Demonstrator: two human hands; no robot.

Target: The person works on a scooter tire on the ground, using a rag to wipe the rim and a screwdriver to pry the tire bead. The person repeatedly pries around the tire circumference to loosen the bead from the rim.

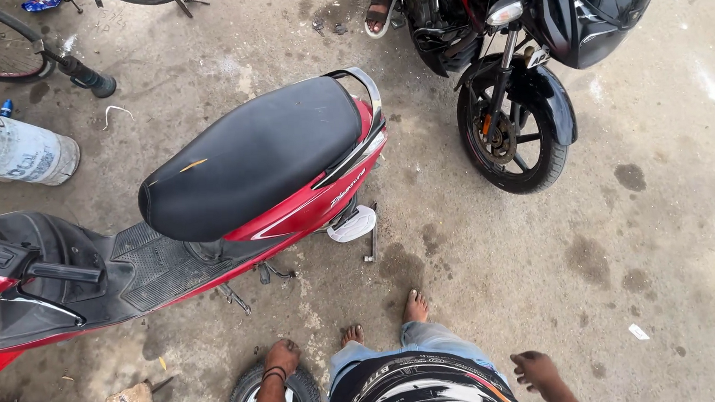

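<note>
Currently, left hand point(282, 357) rests on the upright wheel point(273, 397), fingers curled over the tyre, steadying it; right hand point(534, 369) hangs free, fingers loosely curled, beside scooter point(249, 162).

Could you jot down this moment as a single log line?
left hand: rests on small wheel | right hand: free, holds nothing | red scooter: parked ahead | black motorcycle: beside it
</note>
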